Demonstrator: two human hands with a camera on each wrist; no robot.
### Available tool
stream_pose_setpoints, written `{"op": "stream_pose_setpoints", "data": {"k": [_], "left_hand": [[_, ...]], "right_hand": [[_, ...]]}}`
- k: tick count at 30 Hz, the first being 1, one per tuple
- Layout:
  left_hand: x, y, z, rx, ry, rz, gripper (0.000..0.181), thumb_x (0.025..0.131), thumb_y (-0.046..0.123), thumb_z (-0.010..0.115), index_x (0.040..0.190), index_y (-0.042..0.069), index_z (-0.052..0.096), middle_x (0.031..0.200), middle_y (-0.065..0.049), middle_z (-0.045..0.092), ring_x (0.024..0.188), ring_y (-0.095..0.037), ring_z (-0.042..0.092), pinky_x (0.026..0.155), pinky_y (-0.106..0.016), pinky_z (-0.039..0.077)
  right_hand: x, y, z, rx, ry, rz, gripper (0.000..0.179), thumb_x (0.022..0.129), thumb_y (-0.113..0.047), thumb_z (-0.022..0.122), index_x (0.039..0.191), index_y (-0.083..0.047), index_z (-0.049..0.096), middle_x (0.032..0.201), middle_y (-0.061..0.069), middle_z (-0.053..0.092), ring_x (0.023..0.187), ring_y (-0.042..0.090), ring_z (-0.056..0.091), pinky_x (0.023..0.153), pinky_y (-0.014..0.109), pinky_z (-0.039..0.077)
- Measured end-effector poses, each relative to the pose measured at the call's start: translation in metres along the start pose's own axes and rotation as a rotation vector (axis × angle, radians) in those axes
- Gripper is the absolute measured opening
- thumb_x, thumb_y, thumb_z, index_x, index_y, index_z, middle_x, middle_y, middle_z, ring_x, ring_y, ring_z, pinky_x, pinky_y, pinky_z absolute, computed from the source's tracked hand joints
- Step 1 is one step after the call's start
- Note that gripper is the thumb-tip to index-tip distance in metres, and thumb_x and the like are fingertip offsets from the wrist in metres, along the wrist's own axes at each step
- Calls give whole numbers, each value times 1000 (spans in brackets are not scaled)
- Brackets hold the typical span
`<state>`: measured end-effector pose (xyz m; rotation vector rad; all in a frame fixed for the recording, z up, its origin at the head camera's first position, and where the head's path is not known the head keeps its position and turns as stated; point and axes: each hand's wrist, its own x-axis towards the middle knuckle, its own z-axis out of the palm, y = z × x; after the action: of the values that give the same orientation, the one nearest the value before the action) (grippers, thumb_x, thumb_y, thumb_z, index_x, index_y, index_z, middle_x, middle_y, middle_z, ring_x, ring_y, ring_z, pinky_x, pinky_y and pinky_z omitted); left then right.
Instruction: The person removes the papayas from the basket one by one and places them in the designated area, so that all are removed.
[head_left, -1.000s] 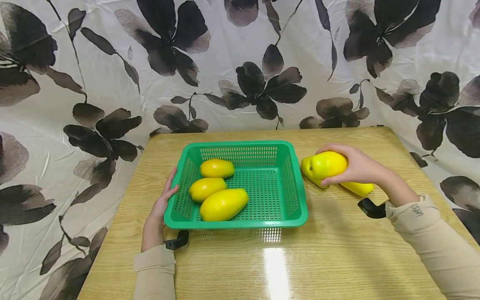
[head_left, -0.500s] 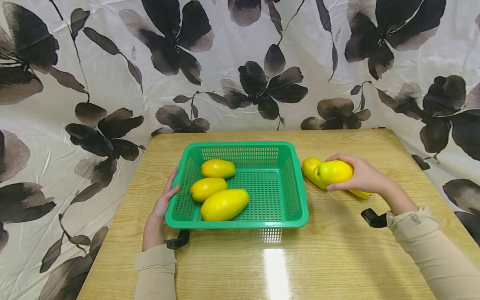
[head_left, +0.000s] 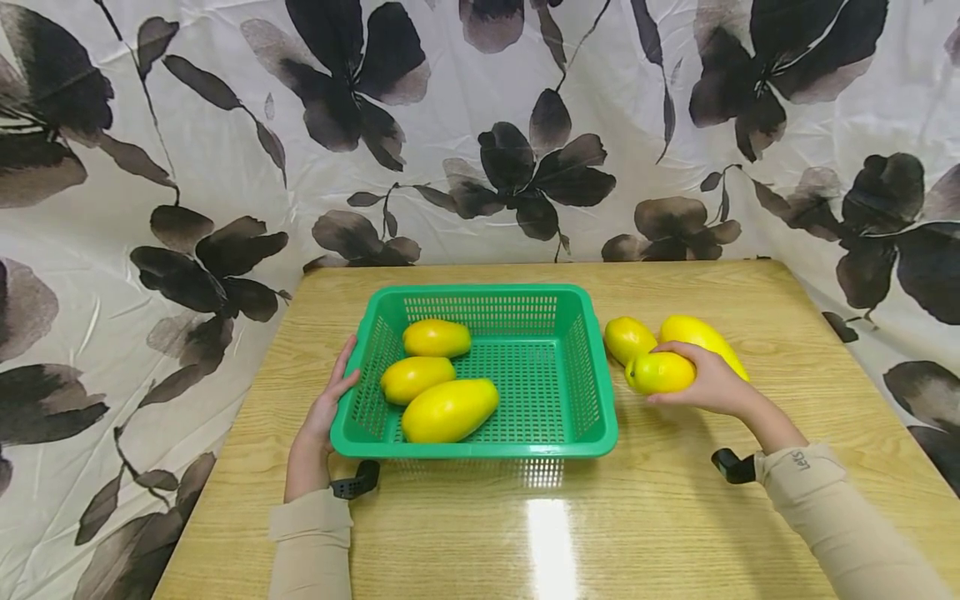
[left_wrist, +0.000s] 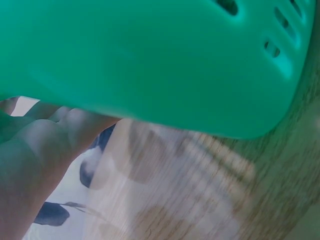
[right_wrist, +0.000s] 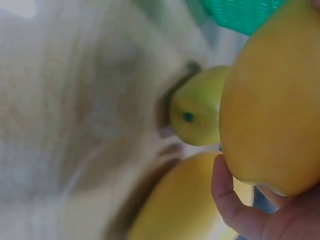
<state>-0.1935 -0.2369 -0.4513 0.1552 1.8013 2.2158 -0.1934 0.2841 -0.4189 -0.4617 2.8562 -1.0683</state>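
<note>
My right hand (head_left: 708, 379) grips a yellow papaya (head_left: 662, 372) beside the green basket's right side. In the right wrist view this held papaya (right_wrist: 272, 107) fills the right, with the thumb and fingers at its lower end. Close by it are a smaller papaya (head_left: 628, 339) and a larger papaya (head_left: 701, 335), partly covered by the hand in the head view. The left hand (head_left: 322, 408) rests against the left wall of the green basket (head_left: 472, 451), fingers extended along the outside. In the left wrist view the basket wall (left_wrist: 150, 65) hides most of those fingers.
Inside the basket, toward its left side, lie three papayas: one at the back (head_left: 437, 338), a middle papaya (head_left: 417, 379) and a larger front papaya (head_left: 450, 410). A wooden table (head_left: 465, 533) supports everything. Floral cloth (head_left: 450, 108) hangs behind and at both sides.
My right hand has drawn the held papaya toward the front of the table, away from the other two, which show more now. The left hand and basket have stayed put.
</note>
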Motion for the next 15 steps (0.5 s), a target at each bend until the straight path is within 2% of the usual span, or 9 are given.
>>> {"op": "stream_pose_setpoints", "data": {"k": [7, 15], "left_hand": [[1, 1, 0, 5, 0, -4, 53, 102, 22, 22, 146, 36, -4, 151, 2, -15, 135, -33, 5, 101, -56, 18], [0, 3, 0, 17, -10, -3, 53, 102, 23, 21, 146, 36, -5, 151, 2, -15, 135, -33, 6, 97, -42, 31]], "right_hand": [[-4, 11, 15, 1, -2, 31, 67, 64, -36, 82, 116, -5, 55, 109, 14, 57, 93, 28, 53, 78, 43, 40], [-3, 18, 29, -10, 26, 14, 68, 62, -38, 83, 115, -4, 56, 109, 14, 59, 94, 28, 54, 81, 45, 40]]}}
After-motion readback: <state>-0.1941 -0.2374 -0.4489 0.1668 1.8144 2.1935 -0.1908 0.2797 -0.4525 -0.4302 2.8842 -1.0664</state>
